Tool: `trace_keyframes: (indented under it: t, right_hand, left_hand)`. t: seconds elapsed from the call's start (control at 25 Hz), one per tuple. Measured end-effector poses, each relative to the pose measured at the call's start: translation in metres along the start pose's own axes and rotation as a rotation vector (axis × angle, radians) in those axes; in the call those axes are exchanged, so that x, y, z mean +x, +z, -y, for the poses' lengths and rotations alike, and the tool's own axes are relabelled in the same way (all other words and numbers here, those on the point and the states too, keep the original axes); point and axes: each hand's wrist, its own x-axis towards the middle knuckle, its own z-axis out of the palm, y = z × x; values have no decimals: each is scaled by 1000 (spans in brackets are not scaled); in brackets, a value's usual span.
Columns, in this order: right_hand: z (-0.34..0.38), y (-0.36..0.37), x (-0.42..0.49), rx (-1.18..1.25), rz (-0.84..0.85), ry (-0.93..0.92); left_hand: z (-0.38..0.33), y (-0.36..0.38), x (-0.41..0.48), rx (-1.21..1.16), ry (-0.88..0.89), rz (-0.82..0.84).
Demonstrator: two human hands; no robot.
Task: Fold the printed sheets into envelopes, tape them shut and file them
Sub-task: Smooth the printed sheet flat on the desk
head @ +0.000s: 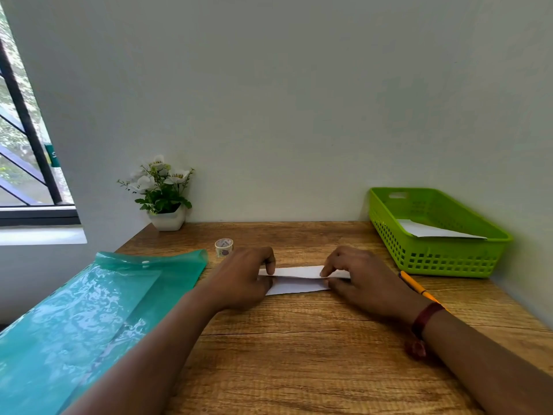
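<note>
Fingers of both hands pinch the ends of a folded white sheet near the middle of the tabletop, toward its far edge.

The left hand and right hand each press a flap down with thumb beneath and fingertips on top. To fold well, I'd align the long edges first, then run a fingertip along the crease from the centre outward. The tape roll stands just beyond the left hand; the teal plastic folder overhangs the left edge; a green basket holding paper sits in the far right corner, a pencil just in front of it.
</note>
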Motion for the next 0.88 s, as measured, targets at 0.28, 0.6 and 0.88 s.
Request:
trace_keyframes:
  t: [0.28,0.6,0.88]
  right_hand:
    - [7,18,-4,-96,478,126]
    - [29,22,-9,-211,589,121]
    - [37,21,-8,-167,582,120]
  left_hand:
    - [-11,11,-8,142,-22,492]
    - [-23,24,-8,286,-26,507]
    - [-32,25,-10,316,-53,515]
